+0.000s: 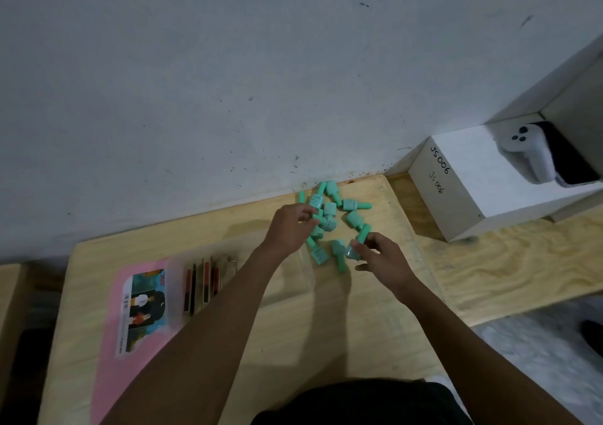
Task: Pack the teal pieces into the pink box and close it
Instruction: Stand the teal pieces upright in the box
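Several teal pieces [332, 216], shaped like small bottles with caps, lie in a loose heap at the far edge of the wooden table [293, 343], next to the wall. My left hand [290, 229] reaches into the left side of the heap, its fingers curled round a teal piece. My right hand [381, 256] pinches another teal piece [354, 250] at the heap's near right. The pink box [130, 310] lies flat at the left of the table, with a picture label on it. A clear tray [228, 281] beside it holds dark and red sticks.
A white box [483, 183] marked JS006 stands at the right by the wall, with a white controller [528, 154] on top. A lower plywood surface [509, 268] runs along the right. The wall [228, 82] closes off the far side.
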`<control>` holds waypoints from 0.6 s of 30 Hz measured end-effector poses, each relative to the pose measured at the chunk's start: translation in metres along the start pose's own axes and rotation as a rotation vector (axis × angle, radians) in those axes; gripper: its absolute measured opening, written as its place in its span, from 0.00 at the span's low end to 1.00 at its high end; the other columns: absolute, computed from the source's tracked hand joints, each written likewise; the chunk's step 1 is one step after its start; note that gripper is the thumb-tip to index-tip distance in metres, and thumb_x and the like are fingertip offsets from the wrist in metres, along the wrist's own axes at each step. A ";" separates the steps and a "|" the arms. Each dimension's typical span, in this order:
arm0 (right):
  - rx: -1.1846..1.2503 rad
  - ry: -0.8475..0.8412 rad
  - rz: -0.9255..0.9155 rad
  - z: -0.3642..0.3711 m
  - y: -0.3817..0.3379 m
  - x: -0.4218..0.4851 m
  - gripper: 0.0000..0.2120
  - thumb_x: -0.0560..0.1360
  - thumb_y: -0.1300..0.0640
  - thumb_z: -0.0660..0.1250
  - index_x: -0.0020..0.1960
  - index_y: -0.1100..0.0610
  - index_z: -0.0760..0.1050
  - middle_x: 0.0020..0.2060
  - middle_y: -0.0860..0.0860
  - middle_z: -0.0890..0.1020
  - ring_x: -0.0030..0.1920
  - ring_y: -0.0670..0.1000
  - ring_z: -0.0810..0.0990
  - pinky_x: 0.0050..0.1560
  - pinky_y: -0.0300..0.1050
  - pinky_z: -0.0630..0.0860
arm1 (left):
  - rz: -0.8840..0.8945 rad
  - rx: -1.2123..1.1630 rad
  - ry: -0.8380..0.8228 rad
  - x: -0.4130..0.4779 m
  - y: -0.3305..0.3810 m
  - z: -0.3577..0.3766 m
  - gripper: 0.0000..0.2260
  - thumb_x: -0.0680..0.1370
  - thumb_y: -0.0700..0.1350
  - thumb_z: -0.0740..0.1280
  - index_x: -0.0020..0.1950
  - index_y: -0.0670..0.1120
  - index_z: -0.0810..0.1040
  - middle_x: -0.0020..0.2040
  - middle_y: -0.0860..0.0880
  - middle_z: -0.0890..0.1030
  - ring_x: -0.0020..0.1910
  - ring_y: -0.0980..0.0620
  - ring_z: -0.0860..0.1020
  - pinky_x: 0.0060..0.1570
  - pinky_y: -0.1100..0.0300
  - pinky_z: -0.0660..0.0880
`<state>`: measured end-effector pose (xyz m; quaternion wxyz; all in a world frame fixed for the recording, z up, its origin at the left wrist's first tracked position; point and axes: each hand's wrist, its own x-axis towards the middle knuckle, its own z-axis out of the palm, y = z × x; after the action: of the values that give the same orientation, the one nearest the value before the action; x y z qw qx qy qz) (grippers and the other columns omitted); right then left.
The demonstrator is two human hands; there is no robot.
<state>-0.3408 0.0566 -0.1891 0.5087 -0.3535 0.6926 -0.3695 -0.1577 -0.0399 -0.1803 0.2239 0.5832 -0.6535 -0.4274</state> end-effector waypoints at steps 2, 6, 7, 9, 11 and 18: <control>0.015 -0.016 -0.005 0.003 -0.004 -0.002 0.10 0.76 0.53 0.69 0.53 0.58 0.77 0.50 0.53 0.80 0.48 0.48 0.82 0.38 0.38 0.81 | -0.010 -0.105 0.027 -0.006 0.000 -0.013 0.09 0.73 0.41 0.71 0.53 0.45 0.82 0.48 0.45 0.84 0.45 0.55 0.81 0.41 0.71 0.74; -0.043 -0.047 -0.087 0.011 -0.014 -0.003 0.07 0.76 0.55 0.70 0.52 0.56 0.78 0.47 0.53 0.81 0.47 0.48 0.83 0.41 0.40 0.81 | 0.003 -0.258 0.122 -0.017 -0.005 -0.036 0.07 0.74 0.39 0.70 0.51 0.45 0.82 0.45 0.43 0.84 0.40 0.58 0.79 0.42 0.73 0.73; -0.074 -0.058 -0.121 0.015 -0.018 -0.003 0.04 0.76 0.55 0.69 0.50 0.54 0.78 0.46 0.51 0.82 0.47 0.48 0.83 0.43 0.42 0.82 | 0.008 -0.284 0.144 -0.021 -0.007 -0.042 0.07 0.74 0.39 0.70 0.51 0.47 0.82 0.45 0.45 0.83 0.40 0.57 0.79 0.44 0.70 0.74; -0.169 -0.079 -0.204 0.023 -0.025 0.001 0.01 0.77 0.54 0.69 0.48 0.50 0.78 0.45 0.48 0.83 0.46 0.46 0.83 0.45 0.42 0.82 | 0.012 -0.326 0.179 -0.028 -0.011 -0.054 0.07 0.76 0.39 0.68 0.51 0.50 0.81 0.45 0.46 0.83 0.44 0.54 0.81 0.49 0.62 0.76; -0.287 -0.097 -0.276 0.034 -0.033 0.007 0.05 0.77 0.52 0.68 0.50 0.52 0.79 0.45 0.46 0.84 0.45 0.42 0.82 0.44 0.36 0.79 | 0.011 -0.316 0.209 -0.035 -0.015 -0.065 0.07 0.77 0.40 0.66 0.52 0.50 0.80 0.47 0.47 0.83 0.46 0.53 0.81 0.49 0.62 0.76; -0.771 -0.155 -0.484 0.074 -0.058 0.031 0.15 0.77 0.45 0.65 0.59 0.53 0.75 0.52 0.48 0.83 0.52 0.49 0.81 0.51 0.51 0.78 | 0.055 -0.150 0.295 -0.048 -0.037 -0.080 0.09 0.77 0.38 0.65 0.55 0.47 0.80 0.47 0.54 0.80 0.40 0.61 0.76 0.40 0.74 0.71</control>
<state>-0.2699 -0.0094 -0.1675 0.2897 -0.6950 0.6369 -0.1656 -0.0629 -0.0164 -0.1577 0.3719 0.6030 -0.5956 -0.3786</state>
